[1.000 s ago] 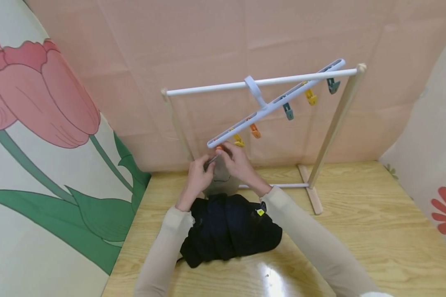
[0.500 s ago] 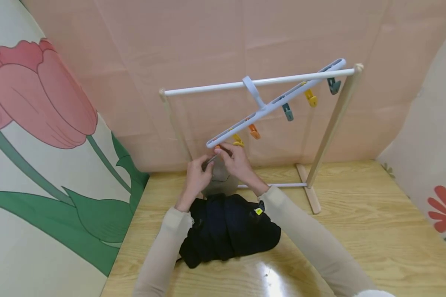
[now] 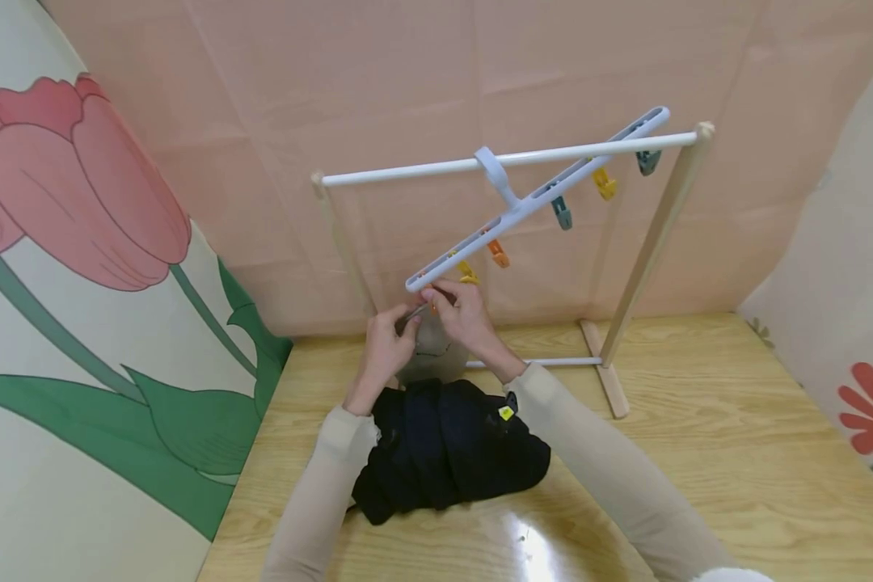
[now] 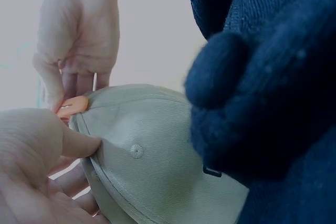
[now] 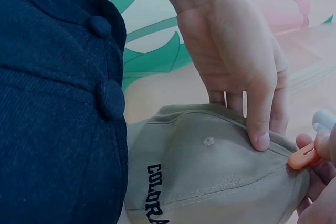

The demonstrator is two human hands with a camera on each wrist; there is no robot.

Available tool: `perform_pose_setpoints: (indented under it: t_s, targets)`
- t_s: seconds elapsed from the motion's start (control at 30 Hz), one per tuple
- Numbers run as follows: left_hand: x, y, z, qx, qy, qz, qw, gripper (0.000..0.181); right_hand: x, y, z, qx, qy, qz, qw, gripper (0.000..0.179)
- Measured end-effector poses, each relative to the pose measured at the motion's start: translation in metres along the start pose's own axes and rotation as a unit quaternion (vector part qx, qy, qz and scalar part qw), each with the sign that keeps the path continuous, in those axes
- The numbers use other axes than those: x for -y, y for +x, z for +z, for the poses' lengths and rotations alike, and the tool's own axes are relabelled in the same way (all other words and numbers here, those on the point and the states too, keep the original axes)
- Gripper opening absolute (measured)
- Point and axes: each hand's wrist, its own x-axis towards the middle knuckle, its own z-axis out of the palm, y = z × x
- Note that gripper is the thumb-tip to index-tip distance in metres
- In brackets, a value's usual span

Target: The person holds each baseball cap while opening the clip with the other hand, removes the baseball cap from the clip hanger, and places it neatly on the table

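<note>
My left hand (image 3: 387,347) pinches the edge of a beige baseball cap (image 4: 157,140) between thumb and fingers. Dark letters run across its front in the right wrist view. Beside it, my right hand (image 3: 469,323) pinches an orange clothespin (image 5: 303,157), which overlaps the cap's edge in both wrist views. Both hands are just below the low left end of a pale blue clip hanger (image 3: 516,214). In the head view the hands partly hide the cap and the clothespin.
A pile of dark ribbed fabric (image 3: 451,453) lies on the wooden table under my wrists. The hanger hooks over the white rail (image 3: 415,172) of a wooden stand. Yellow (image 3: 605,185), orange and dark green clothespins hang along it.
The hanger's right end has risen slightly and swung a little left, its clothespins shifting with it. Both hands stay near its left end, the left one still on the cap.
</note>
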Motion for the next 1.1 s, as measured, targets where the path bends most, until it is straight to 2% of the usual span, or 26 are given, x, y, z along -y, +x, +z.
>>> perform_pose_setpoints:
  t_s: [0.2, 0.43, 0.67, 0.93, 1.1]
  targets:
    - [-0.002, 0.001, -0.001, 0.0, 0.004, 0.0, 1.0, 0.019, 0.002, 0.001, 0.0, -0.008, -0.008, 0.007, 0.9999, 0.018]
    - [-0.002, 0.0, 0.001, 0.005, 0.014, -0.001, 0.9999, 0.019, 0.01, 0.003, -0.001, -0.013, 0.027, 0.004, 0.9996, 0.02]
    - [0.001, -0.002, 0.002, 0.0, 0.009, -0.006, 0.9999, 0.021, 0.018, 0.007, -0.002, -0.018, 0.036, 0.007, 0.9992, 0.017]
    - [0.002, -0.002, 0.001, -0.013, -0.015, -0.011, 0.9997, 0.018, 0.021, 0.003, -0.001, 0.027, 0.07, 0.006, 0.9971, 0.027]
    - [0.004, -0.002, 0.002, -0.019, -0.03, -0.008, 0.9993, 0.018, 0.019, 0.001, -0.002, 0.036, 0.07, 0.003, 0.9969, 0.029]
